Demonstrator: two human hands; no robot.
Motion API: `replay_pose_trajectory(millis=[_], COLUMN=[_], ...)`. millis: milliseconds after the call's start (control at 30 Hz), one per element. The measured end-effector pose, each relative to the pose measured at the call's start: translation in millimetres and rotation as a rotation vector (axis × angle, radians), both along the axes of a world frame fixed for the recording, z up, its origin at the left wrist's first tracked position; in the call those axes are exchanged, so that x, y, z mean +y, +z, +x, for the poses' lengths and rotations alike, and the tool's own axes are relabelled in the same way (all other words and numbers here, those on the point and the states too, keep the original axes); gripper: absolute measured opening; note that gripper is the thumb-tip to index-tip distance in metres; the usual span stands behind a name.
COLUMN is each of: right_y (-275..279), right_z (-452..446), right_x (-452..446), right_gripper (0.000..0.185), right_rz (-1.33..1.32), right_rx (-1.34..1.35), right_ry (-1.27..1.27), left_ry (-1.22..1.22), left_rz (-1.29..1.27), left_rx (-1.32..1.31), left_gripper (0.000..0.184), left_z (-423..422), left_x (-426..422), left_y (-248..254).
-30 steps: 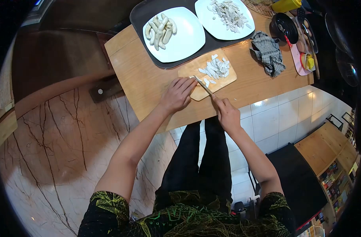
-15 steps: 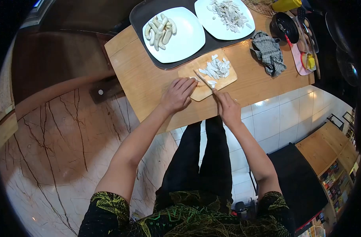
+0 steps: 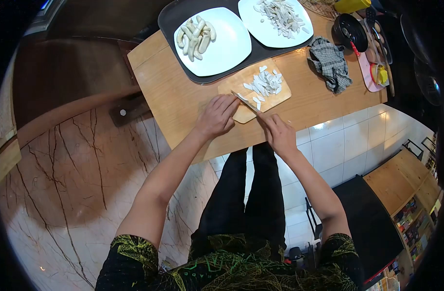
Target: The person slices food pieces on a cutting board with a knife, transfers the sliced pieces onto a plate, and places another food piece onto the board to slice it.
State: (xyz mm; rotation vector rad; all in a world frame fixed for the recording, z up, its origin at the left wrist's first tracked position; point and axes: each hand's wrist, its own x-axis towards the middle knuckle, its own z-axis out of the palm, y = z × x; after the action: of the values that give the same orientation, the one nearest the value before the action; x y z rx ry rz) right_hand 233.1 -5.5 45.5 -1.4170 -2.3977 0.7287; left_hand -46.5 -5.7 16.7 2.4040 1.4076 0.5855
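Closest up, along the bottom of the frame, there's a dark patterned shirt (image 3: 222, 266), with black trousers (image 3: 263, 189) running up to a wooden table (image 3: 159, 63). Right hand (image 3: 281, 135), a bit right of centre, is wrapped around the handle of a knife (image 3: 248, 106), blade angled up-left. Left hand (image 3: 216, 116), near the middle, has its fingers bent together at the left edge of a cutting board (image 3: 245, 115), tips right by the blade. Can't tell what's under those fingers, sorry.

The knife's over that board, upper middle, and a loose pile of white slices (image 3: 266, 83) sits just past it.

Further up, a dark tray (image 3: 167, 29) has two white plates: the left plate (image 3: 231, 46) holds what look like peeled bananas (image 3: 197, 39), the right plate (image 3: 255, 30) more cut slices (image 3: 282, 17). Upper right, there's a crumpled checked cloth (image 3: 331, 65), then a black bowl (image 3: 359, 30).
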Motion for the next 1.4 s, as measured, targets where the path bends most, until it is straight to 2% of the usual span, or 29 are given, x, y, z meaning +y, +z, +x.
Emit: replay_pose_trajectory(millis=[467,733,933,1400], right_y=[-4.0,-10.1,-15.6,-8.9], right_z=[16.4,-12.2,2.7,-10.9], right_x=[-4.3,14.6,4.0,8.0], right_gripper=[0.049,0.043,0.048,0.043], right_rz=[-0.014,-0.013,0.031,0.013], right_rx=[0.011,-0.018,-0.013,-0.023], right_ry=[0.025,0.051,0.041,0.02], left_ry=[0.001,-0.003,-0.013,-0.017], left_rz=[-0.014,-0.03,-0.038,-0.03], left_rx=[0.024,0.041,0.046,0.015], left_gripper=[0.058,0.058,0.059,0.06], left_z=[-0.1,-2.2,-2.6,-2.4], left_x=[-0.5,-3.0,-2.9,-1.8], left_y=[-1.3,-8.6,-6.8,-8.1])
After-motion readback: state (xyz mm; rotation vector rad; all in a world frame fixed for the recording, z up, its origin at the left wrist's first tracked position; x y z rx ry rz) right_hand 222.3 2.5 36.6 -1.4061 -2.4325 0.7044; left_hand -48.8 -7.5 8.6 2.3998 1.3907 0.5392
